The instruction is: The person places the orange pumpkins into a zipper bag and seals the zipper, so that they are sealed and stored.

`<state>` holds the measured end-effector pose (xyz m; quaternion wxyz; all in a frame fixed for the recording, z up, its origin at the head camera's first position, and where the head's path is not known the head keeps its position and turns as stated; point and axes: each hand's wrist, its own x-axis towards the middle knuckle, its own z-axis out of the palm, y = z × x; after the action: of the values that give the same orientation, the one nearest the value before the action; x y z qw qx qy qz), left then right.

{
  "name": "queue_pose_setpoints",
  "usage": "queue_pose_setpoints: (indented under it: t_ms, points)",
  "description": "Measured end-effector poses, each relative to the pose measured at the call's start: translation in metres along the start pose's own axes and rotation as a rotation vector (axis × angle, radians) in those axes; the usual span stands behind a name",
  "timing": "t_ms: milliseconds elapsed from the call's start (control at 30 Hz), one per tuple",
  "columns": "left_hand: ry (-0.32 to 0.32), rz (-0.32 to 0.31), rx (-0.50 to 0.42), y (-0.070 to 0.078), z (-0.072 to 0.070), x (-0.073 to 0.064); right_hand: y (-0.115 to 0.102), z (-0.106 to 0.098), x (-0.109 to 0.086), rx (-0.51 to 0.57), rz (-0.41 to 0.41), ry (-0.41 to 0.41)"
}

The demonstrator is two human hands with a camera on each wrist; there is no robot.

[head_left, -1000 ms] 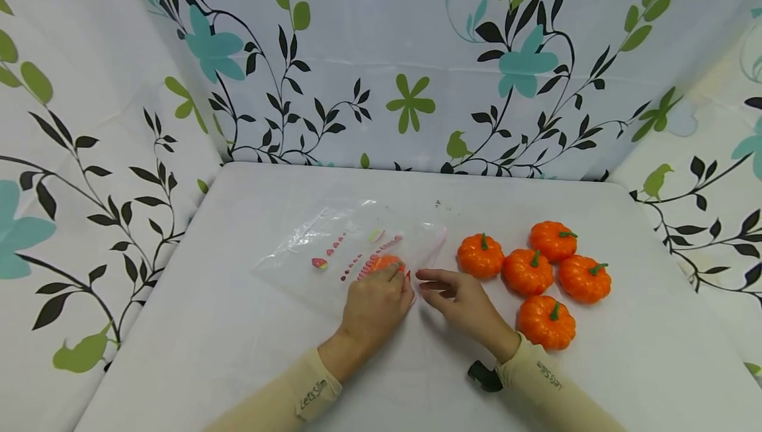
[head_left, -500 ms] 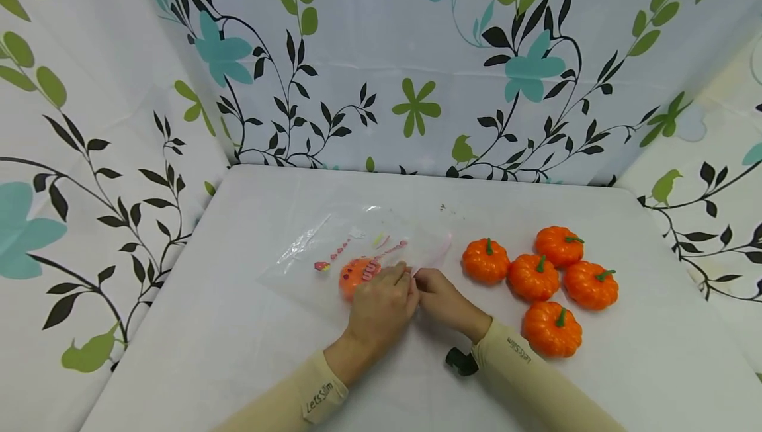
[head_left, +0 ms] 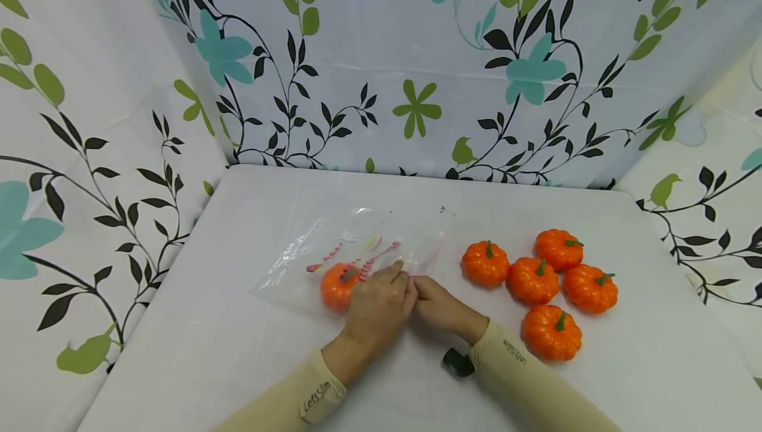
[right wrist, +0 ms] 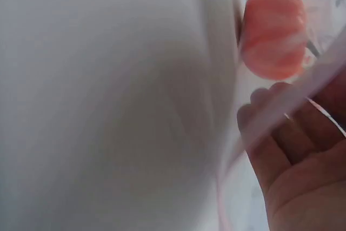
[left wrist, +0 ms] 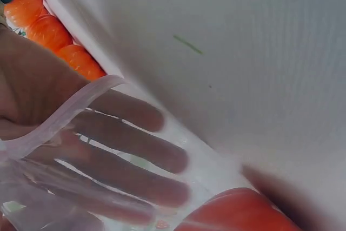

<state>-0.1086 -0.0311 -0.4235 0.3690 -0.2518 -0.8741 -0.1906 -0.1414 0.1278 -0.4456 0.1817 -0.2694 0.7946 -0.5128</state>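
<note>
A clear plastic bag [head_left: 286, 266] with pink printing lies on the table, and an orange toy pumpkin [head_left: 335, 290] with a green stem sits inside it. My left hand [head_left: 380, 309] holds the bag at its mouth, its fingertips partly hidden. My right hand [head_left: 448, 311] reaches under it at the bag's mouth. In the left wrist view, the right hand's fingers [left wrist: 135, 147] are nearly straight behind the plastic, past the pink edge strip [left wrist: 59, 120]. The right wrist view shows this palm [right wrist: 308, 187] with the bagged pumpkin [right wrist: 274, 33] beyond the fingertips.
Several loose pumpkins stand right of the hands, such as the near one [head_left: 551, 333] beside the right sleeve and the left one [head_left: 485, 263]. A dark device [head_left: 458, 362] sits at the right wrist. A patterned curtain [head_left: 369, 55] surrounds the white table [head_left: 196, 346].
The right hand has moved left, up against the left hand. Inside the bag the pumpkin has shifted left and comes out from under the left hand. The left hand has barely moved.
</note>
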Motion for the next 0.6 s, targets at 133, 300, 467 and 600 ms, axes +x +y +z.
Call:
queue_pose_setpoints:
  t_ms: [133, 300, 467, 600]
  points:
    - [0.005, 0.003, 0.032, -0.001, 0.002, 0.003, -0.009, -0.010, -0.019, -0.116, -0.034, 0.044]
    - [0.031, 0.005, 0.084, -0.005, 0.006, 0.006, -0.028, -0.031, -0.051, -0.386, -0.062, 0.243]
    - [0.047, -0.019, 0.110, -0.009, 0.007, 0.007, -0.052, -0.058, -0.085, -0.593, -0.020, 0.498]
    - [0.036, -0.035, 0.118, -0.012, 0.008, 0.008, -0.070, -0.080, -0.112, -0.584, 0.062, 0.664]
